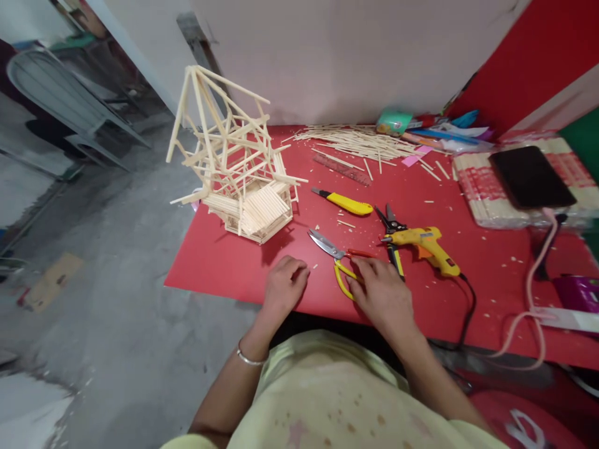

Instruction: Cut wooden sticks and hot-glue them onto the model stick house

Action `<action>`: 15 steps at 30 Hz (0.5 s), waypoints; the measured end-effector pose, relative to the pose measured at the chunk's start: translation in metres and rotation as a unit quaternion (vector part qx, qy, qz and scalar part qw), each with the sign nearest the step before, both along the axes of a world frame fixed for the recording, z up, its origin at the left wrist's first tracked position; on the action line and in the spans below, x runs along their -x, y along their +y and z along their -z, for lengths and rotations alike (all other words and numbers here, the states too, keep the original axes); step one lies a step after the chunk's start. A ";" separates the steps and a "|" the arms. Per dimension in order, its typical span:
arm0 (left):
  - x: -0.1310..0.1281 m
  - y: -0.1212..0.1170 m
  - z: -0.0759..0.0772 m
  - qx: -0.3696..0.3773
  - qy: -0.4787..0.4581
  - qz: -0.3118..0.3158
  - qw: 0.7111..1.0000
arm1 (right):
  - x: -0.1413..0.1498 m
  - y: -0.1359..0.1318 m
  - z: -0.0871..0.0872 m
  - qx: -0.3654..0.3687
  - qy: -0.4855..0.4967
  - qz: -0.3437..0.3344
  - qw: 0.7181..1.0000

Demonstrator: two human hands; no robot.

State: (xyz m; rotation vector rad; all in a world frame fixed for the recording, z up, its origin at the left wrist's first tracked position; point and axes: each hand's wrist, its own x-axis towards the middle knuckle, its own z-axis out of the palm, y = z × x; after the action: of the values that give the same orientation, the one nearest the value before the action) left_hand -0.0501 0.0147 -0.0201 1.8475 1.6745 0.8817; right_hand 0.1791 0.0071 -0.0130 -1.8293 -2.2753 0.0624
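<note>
Both forearms reach in over the front edge of the red counter (210, 268), elbows bent and set apart, wrists close to that edge. The left hand (285, 284) is released: it rests palm inward near the front edge, fingers loosely curled, thumb toward the other hand, with nothing visible in it. A bracelet (251, 357) circles its wrist. The right hand (381, 290) lies palm down, fingers bent over the red and yellow handles of the scissors (325, 244); how firmly it grips them I cannot tell.

The scissors lie between the two hands and a little beyond them, blades slightly parted, tips toward the counter's back left corner. The wooden stick structure (264, 209) stands at the counter's left edge, beyond the left hand and apart from it, some stick ends jutting past that edge. Past the right hand, toward the right edge, lie a yellow glue gun (423, 243) and pliers (395, 224). A yellow cutter knife (349, 203) lies beyond the scissors, and loose sticks (355, 142) spread along the back edge.
</note>
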 end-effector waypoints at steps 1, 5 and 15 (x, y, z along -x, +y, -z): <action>-0.005 0.002 0.003 0.006 0.020 0.005 1.000 | -0.001 0.000 0.002 -0.001 0.000 -0.002 1.000; -0.021 0.009 0.008 0.026 0.125 0.017 0.992 | -0.006 0.002 0.007 -0.005 0.013 -0.016 1.000; -0.030 0.010 -0.005 0.098 -0.185 -0.033 0.977 | 0.003 0.008 0.007 -0.028 0.100 -0.055 0.993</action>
State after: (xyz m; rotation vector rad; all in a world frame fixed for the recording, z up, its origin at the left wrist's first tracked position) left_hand -0.0204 0.0252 -0.0152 1.4037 1.5317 0.9811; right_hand 0.1758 0.0152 -0.0199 -1.5924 -2.2116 0.1875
